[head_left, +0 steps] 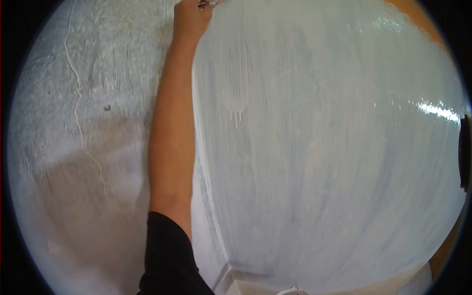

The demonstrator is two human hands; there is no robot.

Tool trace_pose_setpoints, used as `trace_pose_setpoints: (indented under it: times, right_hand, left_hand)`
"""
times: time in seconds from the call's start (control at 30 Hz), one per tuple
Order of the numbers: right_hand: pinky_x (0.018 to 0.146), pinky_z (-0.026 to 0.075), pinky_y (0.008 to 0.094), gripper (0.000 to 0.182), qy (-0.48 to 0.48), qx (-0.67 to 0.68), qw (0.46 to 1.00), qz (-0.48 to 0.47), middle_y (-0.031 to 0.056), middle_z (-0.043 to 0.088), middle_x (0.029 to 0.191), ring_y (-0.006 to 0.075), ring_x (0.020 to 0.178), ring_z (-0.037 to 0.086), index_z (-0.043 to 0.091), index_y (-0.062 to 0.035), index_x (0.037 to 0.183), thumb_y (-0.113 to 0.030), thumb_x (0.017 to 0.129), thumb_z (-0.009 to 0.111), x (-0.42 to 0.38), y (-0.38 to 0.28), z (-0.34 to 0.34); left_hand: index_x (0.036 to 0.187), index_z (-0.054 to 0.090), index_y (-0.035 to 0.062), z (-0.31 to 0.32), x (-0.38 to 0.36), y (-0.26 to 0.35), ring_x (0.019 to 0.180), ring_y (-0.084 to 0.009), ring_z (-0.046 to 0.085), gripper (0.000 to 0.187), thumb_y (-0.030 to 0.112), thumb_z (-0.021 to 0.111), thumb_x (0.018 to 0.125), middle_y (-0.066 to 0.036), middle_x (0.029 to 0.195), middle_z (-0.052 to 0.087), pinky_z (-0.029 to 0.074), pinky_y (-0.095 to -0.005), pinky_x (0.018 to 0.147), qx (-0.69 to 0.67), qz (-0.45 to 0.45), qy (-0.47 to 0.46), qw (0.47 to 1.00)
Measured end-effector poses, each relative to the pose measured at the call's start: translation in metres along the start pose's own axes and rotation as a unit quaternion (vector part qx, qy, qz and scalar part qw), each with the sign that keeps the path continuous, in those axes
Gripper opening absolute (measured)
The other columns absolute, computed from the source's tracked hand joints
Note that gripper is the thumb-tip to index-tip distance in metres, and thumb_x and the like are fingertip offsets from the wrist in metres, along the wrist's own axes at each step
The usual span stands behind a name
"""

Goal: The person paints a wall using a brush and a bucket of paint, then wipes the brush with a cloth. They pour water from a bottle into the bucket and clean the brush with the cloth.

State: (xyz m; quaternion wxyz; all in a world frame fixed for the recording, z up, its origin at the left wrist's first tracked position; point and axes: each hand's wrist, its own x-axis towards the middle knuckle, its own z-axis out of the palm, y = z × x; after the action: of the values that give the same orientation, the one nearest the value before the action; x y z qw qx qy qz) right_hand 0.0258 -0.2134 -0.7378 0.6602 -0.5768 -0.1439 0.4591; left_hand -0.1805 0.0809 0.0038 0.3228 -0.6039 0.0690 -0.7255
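Observation:
My left hand [191, 20] is raised to the top edge of the view, at the end of a bare forearm below a black sleeve. Its fingers are closed around a small dark and silvery piece of a tool, which looks like a paintbrush [201, 5]; most of it is cut off by the frame or hidden by the hand. Behind the forearm is the corner of two walls. The right-hand wall [305, 147] bears streaky, wet-looking whitish paint, with a few drips [236, 112] running down. My right hand is out of view.
The left wall [98, 162] is patchy grey-white, with a long wavy crack [77, 93] and a small dark spot [107, 107]. An orange area [418, 17] shows at top right. A white container rim with a wire handle [294, 290] appears at the bottom; a dark object [464, 152] stands at the right edge.

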Motion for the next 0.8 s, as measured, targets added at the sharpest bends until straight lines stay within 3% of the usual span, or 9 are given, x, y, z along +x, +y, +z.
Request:
trace_pose_setpoints:
  times: [0.03,0.1,0.17,0.23,0.3,0.43,0.67,0.8]
  right_hand:
    - [0.041,0.027,0.0228,0.026,0.001,-0.008,1.0,0.011,-0.0069,0.04,0.056,0.0065,0.045,0.033,0.07,-0.0092,0.092,-0.033,0.096,0.059,0.009,0.002,-0.003]
    - [0.04,0.028,0.0231,0.027,-0.004,-0.036,0.999,0.015,-0.0069,0.04,0.057,0.0067,0.045,0.033,0.07,-0.0091,0.093,-0.033,0.096,0.058,0.017,0.006,-0.013]
    - [0.04,0.028,0.0235,0.028,-0.018,-0.076,0.997,0.005,-0.0069,0.04,0.057,0.0069,0.045,0.033,0.071,-0.0091,0.094,-0.034,0.096,0.057,0.016,0.006,-0.024]
    - [0.04,0.028,0.0229,0.029,-0.053,-0.092,0.994,-0.004,-0.0065,0.04,0.058,0.0063,0.045,0.033,0.069,-0.0099,0.093,-0.035,0.097,0.055,0.007,-0.006,-0.037]
    - [0.04,0.028,0.0225,0.028,-0.06,-0.09,0.994,-0.013,-0.0066,0.039,0.058,0.0059,0.045,0.033,0.068,-0.01,0.092,-0.034,0.097,0.055,0.005,-0.007,-0.044]
    - [0.041,0.026,0.0216,0.032,-0.107,-0.071,0.991,-0.038,-0.0086,0.034,0.058,0.0043,0.046,0.029,0.065,-0.0102,0.093,-0.039,0.099,0.053,-0.009,-0.001,-0.062]
    - [0.04,0.026,0.021,0.037,-0.037,-0.077,0.996,-0.007,-0.0091,0.037,0.058,0.0036,0.044,0.031,0.066,-0.0102,0.093,-0.046,0.095,0.057,-0.02,0.021,-0.082]
    - [0.039,0.027,0.0212,0.033,-0.033,-0.091,0.995,-0.006,-0.0083,0.039,0.057,0.0039,0.044,0.032,0.067,-0.009,0.092,-0.04,0.095,0.057,-0.005,0.042,-0.096]
  left_hand:
    - [0.1,0.071,0.0028,0.0,-0.022,0.006,0.082,-0.0192,0.066,0.016,0.006,0.063,0.086,-0.012,0.092,0.072,0.05,-0.03,0.074,-0.002,0.012,0.022,1.0]
    - [0.107,0.071,0.0051,-0.011,-0.07,0.043,0.098,-0.0239,0.068,0.023,0.004,0.068,0.085,-0.011,0.105,0.071,0.052,-0.0348,0.09,0.018,-0.049,0.009,0.999]
    - [0.107,0.071,0.004,-0.022,-0.116,0.075,0.103,-0.0265,0.067,0.029,-0.006,0.064,0.081,-0.013,0.11,0.07,0.051,-0.0355,0.092,0.037,-0.048,0.013,0.998]
    - [0.108,0.07,0.0033,-0.037,-0.159,0.112,0.103,-0.0275,0.067,0.035,-0.011,0.062,0.078,-0.014,0.11,0.069,0.052,-0.0349,0.091,0.052,-0.08,-0.012,0.995]
    - [0.111,0.069,0.0028,-0.05,-0.207,0.148,0.105,-0.0273,0.066,0.04,-0.014,0.061,0.075,-0.014,0.111,0.069,0.052,-0.0345,0.09,0.03,-0.169,-0.011,0.985]
    - [0.1,0.069,-0.0005,-0.078,-0.336,0.21,0.104,-0.0286,0.066,0.032,-0.018,0.064,0.073,-0.016,0.114,0.066,0.057,-0.0337,0.088,0.001,-0.216,-0.031,0.976]
    - [0.095,0.067,-0.0021,-0.15,-0.495,0.342,0.099,-0.0281,0.067,0.025,-0.014,0.072,0.074,-0.015,0.112,0.065,0.061,-0.0327,0.082,0.042,-0.286,-0.09,0.953]
    - [0.096,0.065,-0.0006,-0.199,-0.54,0.407,0.098,-0.0286,0.067,0.029,-0.014,0.074,0.071,-0.014,0.11,0.065,0.06,-0.0347,0.079,0.028,-0.346,-0.178,0.921]
